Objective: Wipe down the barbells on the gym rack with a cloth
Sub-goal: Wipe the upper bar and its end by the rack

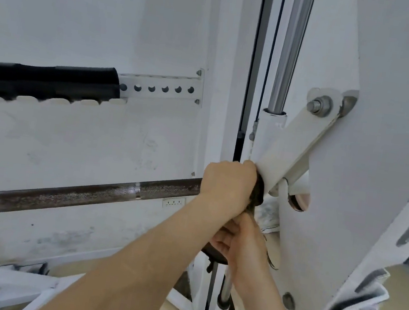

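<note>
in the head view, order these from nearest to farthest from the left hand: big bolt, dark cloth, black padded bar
1. dark cloth, gripped by the left hand around the barbell
2. big bolt, up and to the right, on the white rack arm
3. black padded bar, far off to the upper left, by the wall

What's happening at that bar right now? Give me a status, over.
Left hand grips cloth round barbell. Right hand just below, grip unclear. White rack arm hard against the cloth.
</note>
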Demonstrator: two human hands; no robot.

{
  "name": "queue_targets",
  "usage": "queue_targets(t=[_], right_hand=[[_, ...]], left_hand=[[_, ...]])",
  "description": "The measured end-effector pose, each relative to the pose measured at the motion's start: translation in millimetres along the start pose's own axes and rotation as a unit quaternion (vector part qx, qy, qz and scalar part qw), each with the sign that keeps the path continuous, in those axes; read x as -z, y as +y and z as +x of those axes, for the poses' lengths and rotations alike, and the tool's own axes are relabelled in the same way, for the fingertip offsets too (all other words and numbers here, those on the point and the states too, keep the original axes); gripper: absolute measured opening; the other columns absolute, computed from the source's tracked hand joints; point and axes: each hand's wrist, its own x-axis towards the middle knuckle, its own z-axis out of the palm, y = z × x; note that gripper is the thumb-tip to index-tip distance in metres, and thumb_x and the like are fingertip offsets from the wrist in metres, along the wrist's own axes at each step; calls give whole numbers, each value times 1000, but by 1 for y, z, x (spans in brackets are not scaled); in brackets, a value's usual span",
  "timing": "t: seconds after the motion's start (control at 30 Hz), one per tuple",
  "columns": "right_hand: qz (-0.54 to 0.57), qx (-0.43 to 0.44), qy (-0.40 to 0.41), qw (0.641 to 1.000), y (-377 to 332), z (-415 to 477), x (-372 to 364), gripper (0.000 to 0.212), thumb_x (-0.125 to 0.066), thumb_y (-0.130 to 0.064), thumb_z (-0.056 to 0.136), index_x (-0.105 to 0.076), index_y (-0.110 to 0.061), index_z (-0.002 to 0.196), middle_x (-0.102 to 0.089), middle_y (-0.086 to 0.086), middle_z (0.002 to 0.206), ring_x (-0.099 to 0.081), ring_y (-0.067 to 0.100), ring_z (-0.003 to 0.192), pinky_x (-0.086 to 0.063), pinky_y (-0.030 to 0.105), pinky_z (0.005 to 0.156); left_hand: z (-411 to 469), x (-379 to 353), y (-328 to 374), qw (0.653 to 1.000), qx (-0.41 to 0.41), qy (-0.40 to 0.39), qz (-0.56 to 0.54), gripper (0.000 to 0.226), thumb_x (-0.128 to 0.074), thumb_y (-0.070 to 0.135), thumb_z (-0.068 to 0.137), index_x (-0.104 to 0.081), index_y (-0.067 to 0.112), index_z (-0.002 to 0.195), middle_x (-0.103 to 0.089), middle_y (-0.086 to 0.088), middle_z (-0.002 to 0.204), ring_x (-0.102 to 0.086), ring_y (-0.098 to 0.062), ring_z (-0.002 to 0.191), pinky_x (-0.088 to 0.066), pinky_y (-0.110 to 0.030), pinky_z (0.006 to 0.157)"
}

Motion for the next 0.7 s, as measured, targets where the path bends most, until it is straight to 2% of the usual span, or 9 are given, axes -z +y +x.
queue_targets(t=[0.13, 0.23, 0.3, 0.4, 0.47, 0.5, 0.53, 0.6, 0.7], right_hand=[[-115, 60, -1, 992, -4, -4, -7, 27, -44, -1, 92, -60, -23, 96, -58, -8, 59, -51, 3, 49, -41, 17, 49], [-225, 100, -55, 968, -5, -14, -13, 40, -50, -1, 91, -51, -40, 102, -65, -10, 85, -58, 2, 73, -39, 20, 59], [-238, 105, -68, 963, -2, -23, -24, 43, -52, 2, 88, -50, -39, 102, -67, -3, 99, -61, 7, 85, -41, 23, 65], [-82, 69, -71, 992, 2, -31, -37, 37, -51, 3, 87, -60, -28, 104, -70, 0, 95, -63, 14, 95, -47, 30, 82], [80, 7, -79, 994, -1, -30, -39, 24, -55, -19, 91, -63, -18, 113, -70, 5, 108, -61, 21, 111, -43, 44, 100], [116, -10, -66, 991, -6, -27, -42, 33, -57, -33, 92, -62, -16, 119, -68, 8, 116, -60, 24, 115, -43, 49, 102], [124, -10, -44, 991, -10, -23, -48, 42, -58, -44, 91, -61, -16, 122, -68, 11, 118, -62, 27, 113, -45, 51, 99], [84, 16, 28, 996, -16, -18, -71, 39, -57, -48, 92, -61, -14, 112, -70, 13, 110, -67, 27, 100, -56, 46, 83], [83, 46, 110, 989, -7, -14, -105, 30, -53, -43, 96, -60, -16, 107, -68, 10, 104, -68, 24, 86, -58, 39, 68]], left_hand=[[-13, 6, -11, 1000, -16, 1, 12, 30, -56, 7, 86, -46, 8, 115, -63, -5, 92, -55, -25, 71, -19, -29, 48], [-30, 8, -29, 1000, -1, -1, 15, 35, -58, 11, 86, -43, 9, 117, -64, -4, 94, -61, -26, 79, -29, -32, 59], [-42, 10, -41, 1000, 1, -3, 31, 34, -59, 15, 86, -43, 11, 116, -63, -1, 93, -62, -24, 79, -36, -35, 74], [-56, 15, -59, 999, -3, -10, 41, 37, -54, 17, 89, -42, 12, 124, -61, 2, 88, -63, -25, 83, -24, -49, 107], [-64, 17, -71, 999, -9, -5, 42, 42, -51, 16, 92, -39, 12, 131, -61, 1, 90, -63, -25, 84, -15, -55, 112], [-69, 17, -77, 999, -21, 5, 46, 47, -51, 16, 92, -35, 12, 136, -63, 0, 95, -63, -26, 86, -13, -56, 113], [-75, 17, -82, 998, -31, 12, 50, 54, -52, 17, 91, -30, 13, 140, -63, -2, 101, -62, -26, 90, -12, -57, 113], [-88, 19, -94, 998, -46, 4, 46, 67, -54, 18, 91, -19, 17, 148, -61, -4, 115, -59, -27, 103, -13, -56, 114], [-115, 25, -133, 999, -24, -3, 26, 53, -49, 25, 93, -31, 26, 143, -60, 1, 118, -53, -24, 112, -23, -45, 109]])
